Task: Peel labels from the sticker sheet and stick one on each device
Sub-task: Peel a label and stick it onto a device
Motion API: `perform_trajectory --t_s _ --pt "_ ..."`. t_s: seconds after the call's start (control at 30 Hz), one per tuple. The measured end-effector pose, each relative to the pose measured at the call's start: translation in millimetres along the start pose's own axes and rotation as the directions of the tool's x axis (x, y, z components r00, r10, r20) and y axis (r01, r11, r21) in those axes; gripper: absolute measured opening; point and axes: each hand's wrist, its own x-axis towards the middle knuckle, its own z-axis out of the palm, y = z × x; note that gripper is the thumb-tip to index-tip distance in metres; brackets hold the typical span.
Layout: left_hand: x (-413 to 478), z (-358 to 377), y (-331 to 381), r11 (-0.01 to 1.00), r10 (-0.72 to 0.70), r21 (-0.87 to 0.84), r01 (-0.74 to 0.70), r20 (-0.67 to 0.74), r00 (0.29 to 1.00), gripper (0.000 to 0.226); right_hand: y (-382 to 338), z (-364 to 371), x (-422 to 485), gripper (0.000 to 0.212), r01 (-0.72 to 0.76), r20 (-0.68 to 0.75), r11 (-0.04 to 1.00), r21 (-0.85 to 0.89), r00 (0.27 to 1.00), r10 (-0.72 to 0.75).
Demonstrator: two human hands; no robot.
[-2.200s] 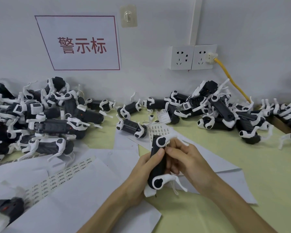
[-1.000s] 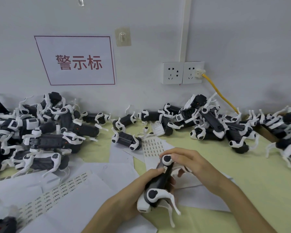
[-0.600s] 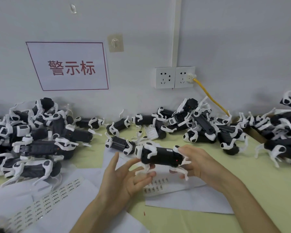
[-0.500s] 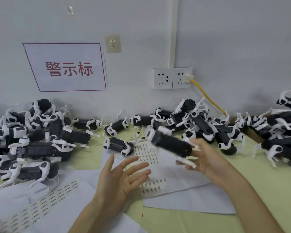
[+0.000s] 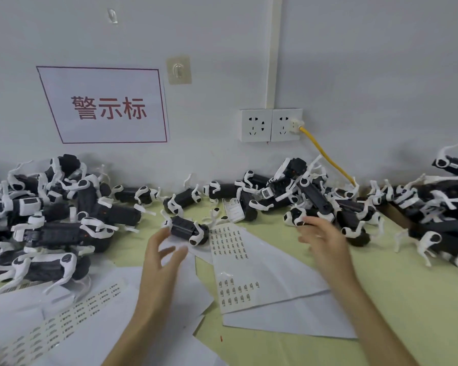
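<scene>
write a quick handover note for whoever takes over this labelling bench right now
Left hand: open, empty, next to a single robot-dog device.
Right hand: open, empty, reaching toward the right-hand pile.
Sticker sheet lies between the hands, with labels in two blocks; a label strip lies lower left.
Done: cannot tell which devices already carry labels.
Left: peel a label and stick one on each device; the left-hand pile waits too.

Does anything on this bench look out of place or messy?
Yes: the devices lie in tangled heaps along the wall, legs interlocked. The sticker sheet and the white papers under it overlap askew. No damage or spill shows.
</scene>
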Motion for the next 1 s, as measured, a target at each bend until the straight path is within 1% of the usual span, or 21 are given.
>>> perform_trajectory --t_s 0.03,0.1,0.13,0.17,0.23,0.27,0.3,0.37,0.43,0.47,0.53,0.67,0.9,0.93,1.0 --pt "1 -2 -3 0.993 0.040 0.112 -0.045 0.046 0.998 0.059 3 11 -7 0.030 0.094 0.072 0.990 -0.108 0.994 -0.087" --pt "5 -5 -6 0.965 0.027 0.252 -0.071 0.174 0.984 0.081 7 29 -20 0.036 0.253 0.217 0.941 -0.223 0.954 -0.206" --pt "6 -5 -9 0.947 0.001 0.314 -0.073 0.224 0.975 0.083 9 36 -24 0.038 0.312 0.288 0.914 -0.260 0.928 -0.235" --pt "6 -4 -11 0.914 -0.006 0.392 -0.102 0.263 0.965 0.079 12 41 -28 0.038 0.344 0.348 0.896 -0.281 0.907 -0.239" --pt "3 2 -15 0.811 0.042 0.542 -0.222 0.324 0.945 0.059 14 46 -34 0.036 0.376 0.441 0.877 -0.299 0.870 -0.222" --pt "2 4 -17 0.772 0.073 0.576 -0.269 0.339 0.938 0.052 14 48 -37 0.036 0.388 0.465 0.868 -0.309 0.858 -0.218" --pt "0 6 -18 0.747 0.098 0.593 -0.300 0.348 0.932 0.051 14 48 -38 0.037 0.405 0.484 0.852 -0.331 0.848 -0.215" --pt "1 8 -19 0.695 0.112 0.646 -0.314 0.335 0.936 0.058 15 49 -38 0.047 0.464 0.539 0.772 -0.435 0.821 -0.189" --pt "4 5 -23 0.630 0.084 0.732 -0.261 0.270 0.959 0.069 16 50 -39 0.065 0.505 0.622 0.659 -0.558 0.780 -0.072" --pt "7 3 -24 0.608 0.067 0.761 -0.229 0.238 0.969 0.074 17 51 -39 0.071 0.520 0.651 0.613 -0.594 0.759 -0.013" --pt "10 -1 -26 0.620 0.044 0.763 -0.182 0.198 0.979 0.082 19 50 -40 0.072 0.538 0.677 0.578 -0.614 0.735 0.035" --pt "19 -3 -29 0.701 0.053 0.697 -0.154 0.165 0.985 0.091 17 49 -41 0.071 0.549 0.689 0.569 -0.613 0.723 0.045" --pt "46 8 -29 0.658 0.030 0.744 -0.115 0.126 0.992 0.086 16 48 -42 0.069 0.554 0.701 0.563 -0.613 0.710 0.065" --pt "51 10 -27 0.670 0.037 0.734 -0.110 0.115 0.993 0.084 16 48 -42 0.069 0.553 0.702 0.566 -0.611 0.709 0.065" --pt "62 13 -22 0.745 0.046 0.661 -0.084 0.075 0.996 0.080 17 48 -42 0.069 0.550 0.702 0.571 -0.610 0.708 0.068"
